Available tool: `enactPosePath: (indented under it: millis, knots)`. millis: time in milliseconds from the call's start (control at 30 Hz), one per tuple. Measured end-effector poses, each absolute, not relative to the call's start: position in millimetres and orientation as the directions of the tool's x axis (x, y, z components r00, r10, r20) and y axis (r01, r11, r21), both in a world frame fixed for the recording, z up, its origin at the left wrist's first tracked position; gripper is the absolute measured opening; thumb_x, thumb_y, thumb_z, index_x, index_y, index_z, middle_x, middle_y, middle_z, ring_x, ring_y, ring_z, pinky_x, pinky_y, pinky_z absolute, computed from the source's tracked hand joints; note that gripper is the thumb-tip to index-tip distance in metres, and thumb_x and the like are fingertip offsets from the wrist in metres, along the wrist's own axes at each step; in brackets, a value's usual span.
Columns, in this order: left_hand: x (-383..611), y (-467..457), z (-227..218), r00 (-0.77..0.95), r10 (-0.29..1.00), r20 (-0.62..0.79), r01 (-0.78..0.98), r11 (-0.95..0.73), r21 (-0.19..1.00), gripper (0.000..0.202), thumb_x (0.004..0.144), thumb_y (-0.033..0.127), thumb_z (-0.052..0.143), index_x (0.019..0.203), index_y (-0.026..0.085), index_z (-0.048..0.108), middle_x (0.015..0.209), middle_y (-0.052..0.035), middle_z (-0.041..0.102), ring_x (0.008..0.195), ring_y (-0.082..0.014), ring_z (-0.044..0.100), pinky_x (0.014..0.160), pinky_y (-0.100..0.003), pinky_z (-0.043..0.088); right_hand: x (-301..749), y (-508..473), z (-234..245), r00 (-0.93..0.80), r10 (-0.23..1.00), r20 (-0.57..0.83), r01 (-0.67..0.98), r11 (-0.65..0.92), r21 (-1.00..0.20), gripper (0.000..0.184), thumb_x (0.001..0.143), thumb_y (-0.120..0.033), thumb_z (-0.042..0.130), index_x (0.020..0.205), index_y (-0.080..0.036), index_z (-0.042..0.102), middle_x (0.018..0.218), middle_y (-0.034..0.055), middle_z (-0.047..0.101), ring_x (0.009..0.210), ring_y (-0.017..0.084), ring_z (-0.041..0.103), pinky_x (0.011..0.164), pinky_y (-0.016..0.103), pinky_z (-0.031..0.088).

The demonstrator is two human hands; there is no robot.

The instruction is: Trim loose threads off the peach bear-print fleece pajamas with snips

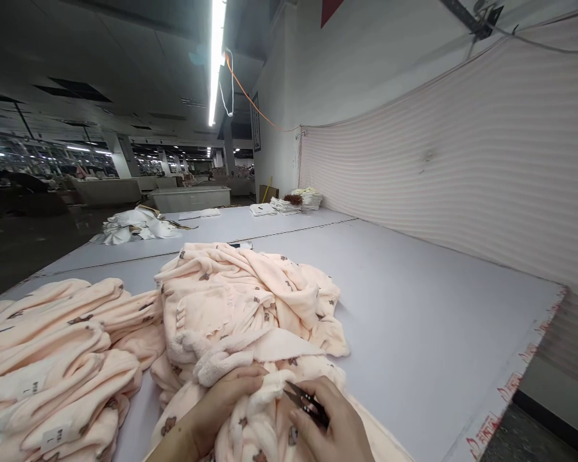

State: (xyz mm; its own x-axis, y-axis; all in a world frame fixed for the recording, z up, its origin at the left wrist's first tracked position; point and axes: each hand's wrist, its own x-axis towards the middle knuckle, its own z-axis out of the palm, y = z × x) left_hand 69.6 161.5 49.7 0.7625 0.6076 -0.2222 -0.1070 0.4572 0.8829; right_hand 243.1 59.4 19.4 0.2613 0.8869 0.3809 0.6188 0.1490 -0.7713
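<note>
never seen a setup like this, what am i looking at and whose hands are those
No machine here: these are a person's own bare hands, in one picture from a camera worn on the head, looking forward and down. The left hand holds a fluffy fleece fold; the right hand holds small dark snips, tips at that fold. On the pale table lie a heap of printed peach fleece, more peach fleece with white labels at left, and crumpled white cloth farther back.
</note>
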Motion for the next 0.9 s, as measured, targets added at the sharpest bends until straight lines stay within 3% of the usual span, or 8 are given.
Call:
enactPosePath:
  millis: [67, 167, 367, 533, 600, 733, 833, 900]
  knots:
    - [68.6, 160.2, 49.5, 0.772, 0.603, -0.201, -0.118, 0.446, 0.887, 0.017, 0.078, 0.021, 0.059, 0.085, 0.016, 0.073, 0.078, -0.0031, 0.07, 0.081, -0.0203, 0.061, 0.083, -0.031, 0.043, 240.7, 56.4, 19.8, 0.254, 0.858, 0.447, 0.625, 0.208, -0.753, 0.022, 0.085, -0.038, 0.055, 0.101, -0.029, 0.066, 0.088, 0.0009, 0.068, 0.077, 0.018, 0.065, 0.066, 0.024, 0.047]
    - [67.9, 158.6, 50.4, 0.761, 0.621, -0.188, -0.13, 0.43, 0.894, 0.028, 0.083, 0.022, 0.048, 0.089, 0.012, 0.073, 0.087, -0.0066, 0.072, 0.088, -0.0219, 0.061, 0.089, -0.031, 0.042, 239.7, 57.5, 21.4, 0.29, 0.868, 0.403, 0.6, 0.163, -0.783, 0.022, 0.09, -0.036, 0.049, 0.093, -0.028, 0.069, 0.086, 0.0021, 0.069, 0.08, 0.019, 0.066, 0.069, 0.025, 0.048]
    - [69.8, 157.6, 50.8, 0.803, 0.568, -0.18, -0.116, 0.445, 0.888, 0.032, 0.08, 0.024, 0.047, 0.095, 0.008, 0.071, 0.082, -0.0092, 0.069, 0.089, -0.0248, 0.061, 0.089, -0.035, 0.043, 238.7, 57.6, 17.4, 0.268, 0.85, 0.454, 0.662, 0.18, -0.727, 0.022, 0.086, -0.036, 0.054, 0.103, -0.029, 0.066, 0.089, 0.0011, 0.068, 0.079, 0.019, 0.065, 0.068, 0.025, 0.047]
    - [67.9, 158.5, 54.1, 0.704, 0.688, -0.178, 0.066, 0.185, 0.98, 0.019, 0.077, 0.035, 0.063, 0.082, 0.017, 0.065, 0.069, 0.0016, 0.058, 0.065, -0.0149, 0.051, 0.065, -0.024, 0.042, 247.4, 48.2, 19.6, 0.344, 0.843, 0.414, 0.597, 0.144, -0.789, 0.022, 0.091, -0.037, 0.047, 0.088, -0.026, 0.065, 0.084, 0.002, 0.066, 0.079, 0.019, 0.063, 0.068, 0.025, 0.045]
    - [68.0, 158.7, 59.0, 0.61, 0.789, -0.071, 0.099, 0.012, 0.995, 0.02, 0.079, 0.04, 0.061, 0.079, 0.02, 0.061, 0.072, 0.0021, 0.056, 0.068, -0.0153, 0.051, 0.067, -0.024, 0.041, 259.9, 40.4, 18.1, 0.489, 0.779, 0.393, 0.552, 0.072, -0.83, 0.021, 0.087, -0.043, 0.051, 0.09, -0.025, 0.061, 0.085, 0.0033, 0.063, 0.079, 0.02, 0.061, 0.069, 0.026, 0.045]
    - [88.6, 151.1, 70.8, 0.589, 0.784, 0.197, 0.162, -0.353, 0.921, 0.019, 0.084, 0.036, 0.053, 0.073, 0.021, 0.056, 0.123, -0.0067, 0.054, 0.114, -0.027, 0.046, 0.096, -0.033, 0.035, 281.3, 30.5, 8.3, 0.664, 0.725, 0.183, 0.261, 0.005, -0.965, 0.029, 0.082, -0.052, 0.054, 0.084, -0.023, 0.055, 0.082, 0.0024, 0.06, 0.077, 0.02, 0.058, 0.069, 0.027, 0.046]
    - [121.4, 138.3, 73.8, 0.733, 0.678, 0.058, 0.373, -0.472, 0.799, 0.022, 0.078, 0.033, 0.057, 0.098, 0.023, 0.058, 0.112, -0.0072, 0.06, 0.106, -0.0266, 0.052, 0.092, -0.035, 0.038, 286.2, 31.8, 1.3, 0.513, 0.857, 0.054, -0.083, 0.112, -0.99, 0.031, 0.085, -0.052, 0.049, 0.084, -0.021, 0.054, 0.081, 0.001, 0.06, 0.074, 0.017, 0.058, 0.067, 0.025, 0.047]
    - [138.1, 132.2, 75.4, 0.773, 0.634, -0.032, 0.498, -0.574, 0.65, 0.023, 0.078, 0.031, 0.053, 0.099, 0.023, 0.059, 0.097, -0.0047, 0.061, 0.093, -0.023, 0.056, 0.083, -0.032, 0.041, 291.5, 33.0, -1.7, 0.448, 0.894, 0.021, -0.145, 0.095, -0.985, 0.028, 0.086, -0.05, 0.049, 0.085, -0.022, 0.053, 0.082, 0.0008, 0.061, 0.073, 0.017, 0.058, 0.068, 0.025, 0.046]
